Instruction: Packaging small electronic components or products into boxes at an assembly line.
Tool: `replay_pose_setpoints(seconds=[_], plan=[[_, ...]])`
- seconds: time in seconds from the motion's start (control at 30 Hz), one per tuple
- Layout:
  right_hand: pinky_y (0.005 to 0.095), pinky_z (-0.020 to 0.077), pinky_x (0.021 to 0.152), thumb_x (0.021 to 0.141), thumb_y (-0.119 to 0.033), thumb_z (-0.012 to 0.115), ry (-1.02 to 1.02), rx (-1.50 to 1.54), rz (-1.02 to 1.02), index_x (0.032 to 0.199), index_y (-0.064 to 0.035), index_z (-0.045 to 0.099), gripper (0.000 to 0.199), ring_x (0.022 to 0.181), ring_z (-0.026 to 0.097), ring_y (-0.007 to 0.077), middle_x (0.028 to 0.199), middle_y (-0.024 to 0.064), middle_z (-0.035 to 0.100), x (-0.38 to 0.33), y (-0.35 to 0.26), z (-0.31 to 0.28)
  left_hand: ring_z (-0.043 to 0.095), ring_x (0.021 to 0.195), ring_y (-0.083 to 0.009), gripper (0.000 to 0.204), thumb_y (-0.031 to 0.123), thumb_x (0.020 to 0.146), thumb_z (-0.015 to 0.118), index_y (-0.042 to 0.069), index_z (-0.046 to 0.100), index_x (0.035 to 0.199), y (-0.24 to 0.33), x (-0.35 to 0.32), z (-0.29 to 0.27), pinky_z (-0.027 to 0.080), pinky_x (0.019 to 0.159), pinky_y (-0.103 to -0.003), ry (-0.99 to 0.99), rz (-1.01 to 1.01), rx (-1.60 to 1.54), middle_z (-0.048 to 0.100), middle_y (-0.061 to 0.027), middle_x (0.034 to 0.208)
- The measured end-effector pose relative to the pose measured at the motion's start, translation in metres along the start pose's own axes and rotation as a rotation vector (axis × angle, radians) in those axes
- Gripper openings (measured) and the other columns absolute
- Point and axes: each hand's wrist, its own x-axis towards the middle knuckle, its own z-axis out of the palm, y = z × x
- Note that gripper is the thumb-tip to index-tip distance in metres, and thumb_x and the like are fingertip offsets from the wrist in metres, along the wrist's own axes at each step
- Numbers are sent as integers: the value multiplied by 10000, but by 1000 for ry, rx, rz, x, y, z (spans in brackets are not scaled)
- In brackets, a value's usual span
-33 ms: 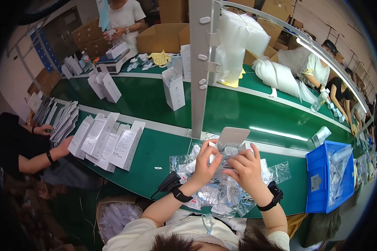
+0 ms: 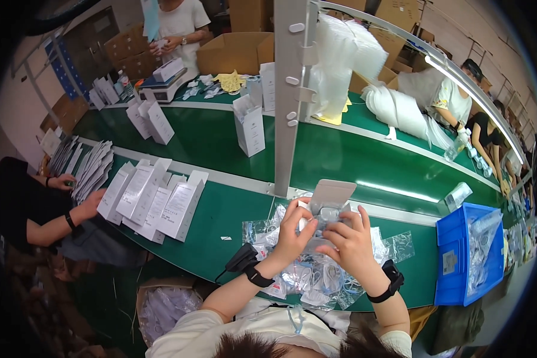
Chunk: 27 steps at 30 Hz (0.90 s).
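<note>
Head view: pile of clear plastic bags on green table under both hands. Left hand curled, fingertips pinching left end of small pale box. Right hand grips box's right end, fingers bent. No change from other frame: box in same spot, hands same grip. Box flap open, pointing up and away; long axis left to right. Farther: white cartons, blue bin.

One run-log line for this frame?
left hand + right hand: holding small grey open-flap box | beneath: clear plastic packets | green table
</note>
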Motion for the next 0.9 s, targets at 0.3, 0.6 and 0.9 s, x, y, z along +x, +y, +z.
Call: replay_pose_setpoints(seconds=[0.3,0.6,0.9], plan=[[548,202,994,591,-235,730,42,-46,-93,984,-110,611,429,1075,433,255,1041,81,525,-16,10,10,459,1036,-241,142,125,761,588,22,497,798,-6,-2,-6,347,850,-311,-22,-50,-75,461,-161,1114],[338,269,1000,575,-188,786,-79,951,504,1328,-24,229,951,1171,381,215,1252,124,409,-32,41,46,309,1223,-267,611,204,710,661,35,374,1222,0,-6,-24,293,972,-369,-230,-74,-296,293,-140,1317],[331,364,924,637,-200,747,462,984,719,1262,-5,247,823,1107,437,192,1190,137,439,73,165,61,144,1290,-374,726,249,692,684,71,330,1301,-50,-42,-240,174,1019,-499,165,-69,1351,185,-212,1386]])
